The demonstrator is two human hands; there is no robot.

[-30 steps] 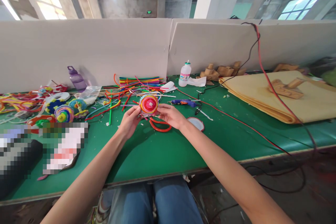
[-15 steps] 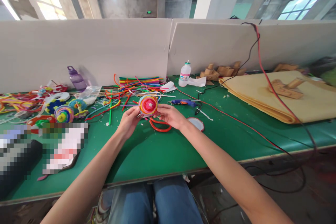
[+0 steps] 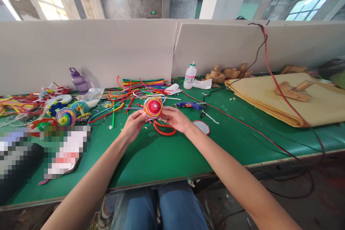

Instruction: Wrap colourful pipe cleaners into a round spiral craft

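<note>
My left hand point(image 3: 133, 125) and my right hand point(image 3: 174, 118) hold between their fingertips a round coiled disc of pipe cleaners point(image 3: 152, 107), red and pink at the centre with orange, yellow and blue rings. The disc stands on edge a little above the green table point(image 3: 161, 154), facing me. Just below it on the table lies a red pipe-cleaner loop point(image 3: 164, 130). A heap of loose coloured pipe cleaners point(image 3: 140, 86) lies behind the disc.
Finished coiled discs point(image 3: 66, 115) sit at the left near a purple bottle point(image 3: 78, 80). A blue glue gun point(image 3: 188, 105), a round lid point(image 3: 201, 126) and a white bottle point(image 3: 190, 76) lie to the right. Red and black cables point(image 3: 272, 79) cross tan sheets point(image 3: 291, 104).
The disc has shifted very slightly between my fingers; my hands and arms stay in nearly the same place.
</note>
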